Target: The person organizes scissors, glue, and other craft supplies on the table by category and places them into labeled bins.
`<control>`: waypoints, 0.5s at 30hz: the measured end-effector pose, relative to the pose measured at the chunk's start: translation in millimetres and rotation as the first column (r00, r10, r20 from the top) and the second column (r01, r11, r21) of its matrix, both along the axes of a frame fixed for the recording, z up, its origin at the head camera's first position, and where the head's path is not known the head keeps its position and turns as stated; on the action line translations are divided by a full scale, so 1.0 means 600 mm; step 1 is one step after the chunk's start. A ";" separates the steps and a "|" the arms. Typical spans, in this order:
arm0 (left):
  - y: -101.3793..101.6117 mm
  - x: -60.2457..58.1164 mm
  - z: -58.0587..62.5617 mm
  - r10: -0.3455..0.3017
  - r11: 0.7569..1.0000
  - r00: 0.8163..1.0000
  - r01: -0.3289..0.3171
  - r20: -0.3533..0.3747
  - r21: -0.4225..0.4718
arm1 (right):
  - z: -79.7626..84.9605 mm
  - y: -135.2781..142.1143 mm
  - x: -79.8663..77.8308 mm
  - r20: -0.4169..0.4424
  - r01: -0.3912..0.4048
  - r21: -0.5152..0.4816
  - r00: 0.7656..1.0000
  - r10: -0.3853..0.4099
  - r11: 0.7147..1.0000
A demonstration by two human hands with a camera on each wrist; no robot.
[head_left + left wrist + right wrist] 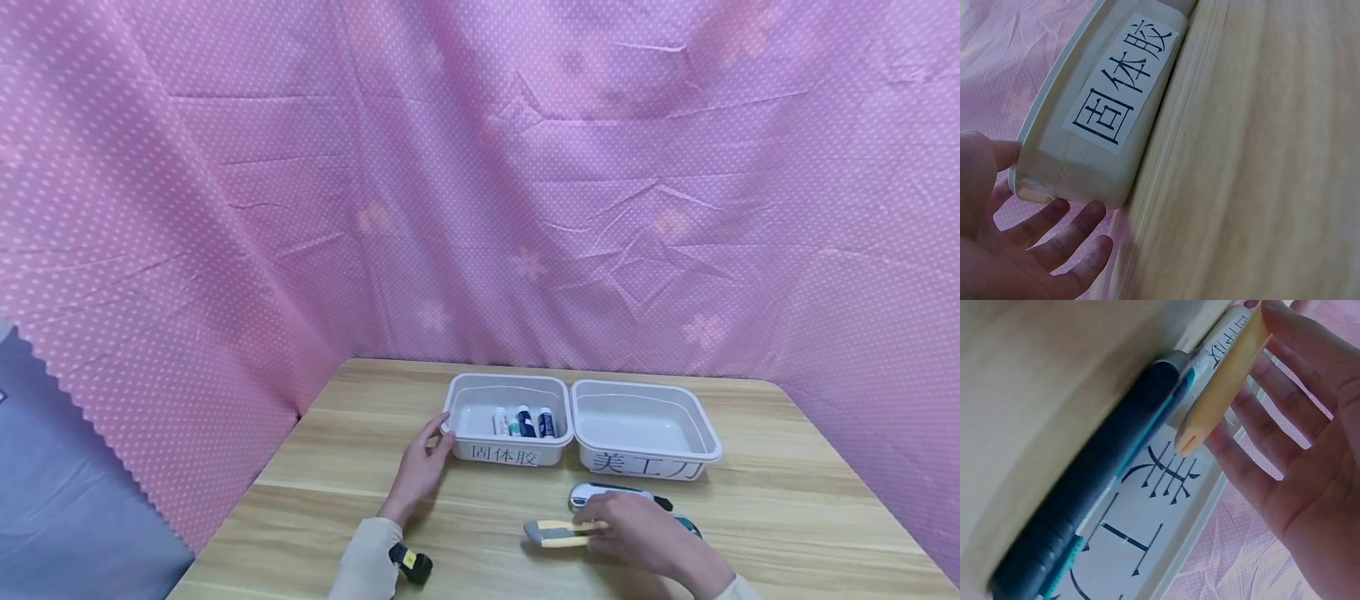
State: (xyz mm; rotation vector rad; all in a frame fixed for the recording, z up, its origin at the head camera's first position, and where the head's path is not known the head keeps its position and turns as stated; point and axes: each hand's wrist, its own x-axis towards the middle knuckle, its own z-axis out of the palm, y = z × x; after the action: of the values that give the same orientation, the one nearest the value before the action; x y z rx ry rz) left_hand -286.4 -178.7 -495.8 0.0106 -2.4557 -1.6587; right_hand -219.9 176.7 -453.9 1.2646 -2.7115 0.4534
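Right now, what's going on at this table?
A person's right hand pinches a yellow utility knife. A white utility knife and a dark-and-teal utility knife lie on the wood-grain table, in front of the plastic bin labelled 美工刀. The left hand holds the rim of the bin labelled 固体胶, with glue sticks inside.

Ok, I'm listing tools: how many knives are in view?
3: a yellow knife in the right hand, a white knife on the table, and a dark knife partly behind the hand in the head view. The hand may hide more.
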 end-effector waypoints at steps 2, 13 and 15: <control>0.000 0.000 0.000 -0.001 1.000 1.000 0.001 0.002 -0.001 | 0.004 -0.001 0.000 -0.029 0.000 -0.006 1.000 0.000 1.000; -0.001 -0.002 0.000 0.002 1.000 1.000 -0.003 -0.006 -0.003 | 0.050 -0.001 -0.008 -0.081 0.016 -0.031 0.997 -0.018 0.999; -0.001 -0.002 0.000 0.001 1.000 1.000 -0.001 0.007 -0.001 | 0.058 0.001 -0.010 -0.084 0.018 -0.034 0.996 -0.021 0.999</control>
State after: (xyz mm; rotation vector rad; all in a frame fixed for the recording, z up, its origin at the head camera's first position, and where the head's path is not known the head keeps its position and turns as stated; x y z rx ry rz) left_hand -287.8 -179.0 -496.0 0.0173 -2.4607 -1.6600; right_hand -225.7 177.0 -419.2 1.2191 -2.6335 0.4304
